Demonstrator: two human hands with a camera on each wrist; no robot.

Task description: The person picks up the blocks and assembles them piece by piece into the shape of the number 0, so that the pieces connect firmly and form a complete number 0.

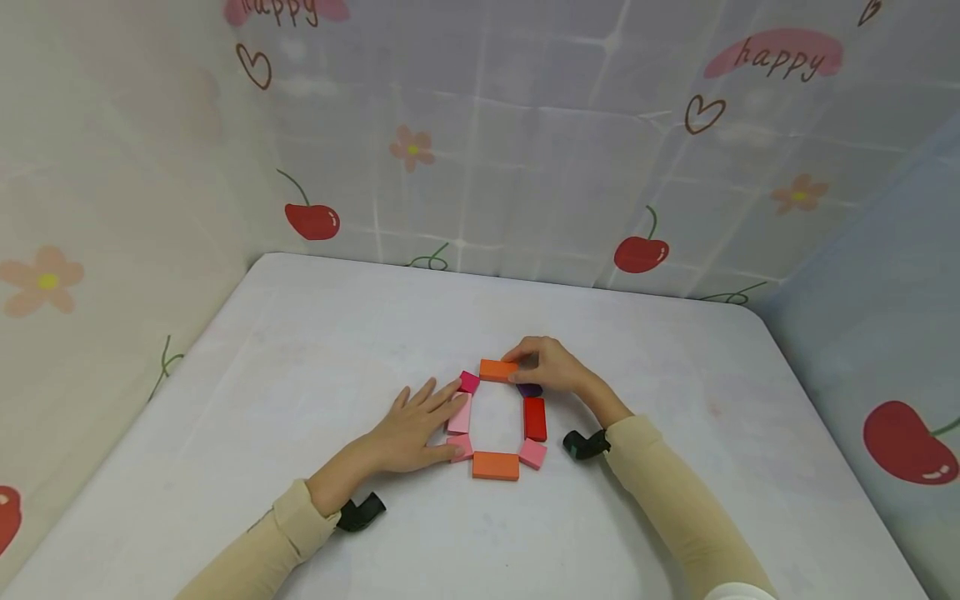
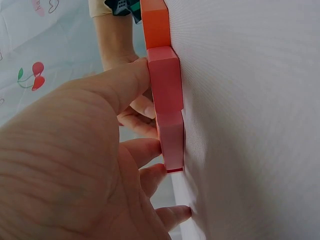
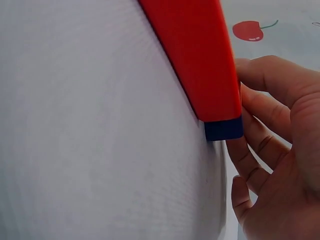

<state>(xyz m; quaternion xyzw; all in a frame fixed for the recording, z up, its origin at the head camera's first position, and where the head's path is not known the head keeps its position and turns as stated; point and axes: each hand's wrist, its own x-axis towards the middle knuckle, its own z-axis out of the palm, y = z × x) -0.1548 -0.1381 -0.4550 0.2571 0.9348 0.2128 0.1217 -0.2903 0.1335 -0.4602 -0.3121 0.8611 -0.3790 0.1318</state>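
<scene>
Coloured blocks form a ring on the white table. At its far end, my right hand (image 1: 553,367) pinches the right end of an orange block (image 1: 492,370) between thumb and fingers. Beneath that hand a dark blue-purple block (image 1: 530,390) is partly hidden. With fingers spread, my left hand (image 1: 408,429) lies along the ring's left side. Its thumb touches a small pink block (image 2: 167,82) and its fingers touch a longer pale pink block (image 2: 171,137). A fingertip reaches a magenta block (image 1: 469,382) beyond.
A red block (image 1: 535,418) and a small pink block (image 1: 533,454) make up the ring's right side. Another orange block (image 1: 495,466) lies at the near end. Black devices sit at the left wrist (image 1: 362,512) and right wrist (image 1: 585,445). A printed curtain (image 1: 495,200) hangs behind the table.
</scene>
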